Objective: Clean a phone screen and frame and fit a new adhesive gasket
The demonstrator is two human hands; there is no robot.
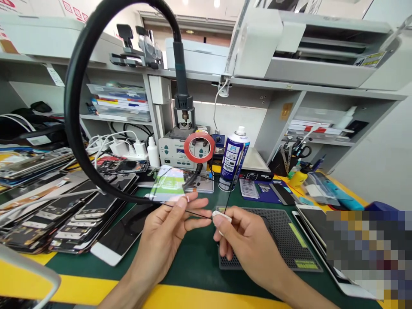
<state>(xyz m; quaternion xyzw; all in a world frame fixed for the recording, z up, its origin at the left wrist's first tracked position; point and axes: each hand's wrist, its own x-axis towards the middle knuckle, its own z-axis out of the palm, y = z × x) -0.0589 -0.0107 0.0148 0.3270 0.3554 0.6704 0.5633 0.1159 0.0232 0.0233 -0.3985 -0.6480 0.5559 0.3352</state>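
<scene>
Between my hands is a thin clear pane (222,195) with a narrow black border, tilted above the green mat. My left hand (172,225) pinches its near edge between thumb and fingers, the other fingers stretched toward the right. At the near right corner, my right hand (243,234) grips a small white piece (222,217) between thumb and fingers, against or very close to the border. Its exact kind cannot be made out. A green and white card (169,184) shows beyond the left fingers, partly seen through the pane.
Stacked phone screens (83,214) lie at the left beside a white-edged phone (119,236). Behind stand a blue spray can (234,159) and a rework station (174,150) with a thick looping black hose (72,98). A perforated dark pad (286,231) lies right; a red ring (199,146) stands upright.
</scene>
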